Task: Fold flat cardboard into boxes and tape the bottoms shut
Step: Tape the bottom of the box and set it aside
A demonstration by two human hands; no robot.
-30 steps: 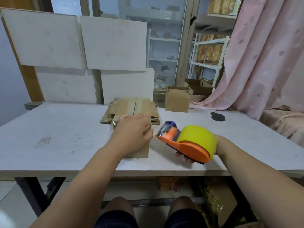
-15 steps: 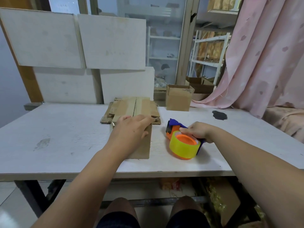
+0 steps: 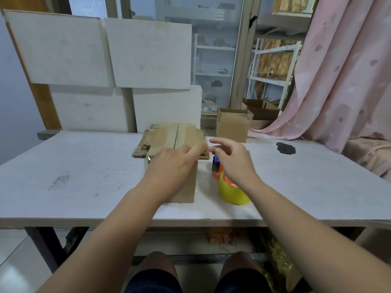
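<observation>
Head view: one brown cardboard box (image 3: 184,185) stands upright near the front middle of the white table (image 3: 84,176), its closed flaps facing up with a strip of clear-brown tape along the centre seam and its plain front wall facing the camera. One left hand (image 3: 171,163) lies flat on that taped top, fingers straight and pressing, gripping nothing. One right hand (image 3: 232,159) hovers just right of the box with fingers loosely spread, holding nothing, directly above one orange-and-blue tape dispenser (image 3: 216,169) lying on the table and carrying one roll of yellow tape (image 3: 231,192). Behind the box lies one pile of flat cardboard (image 3: 140,147). One assembled box (image 3: 232,127) with open top flaps stands at the far table edge, well apart, near one dark stain (image 3: 285,148)
</observation>
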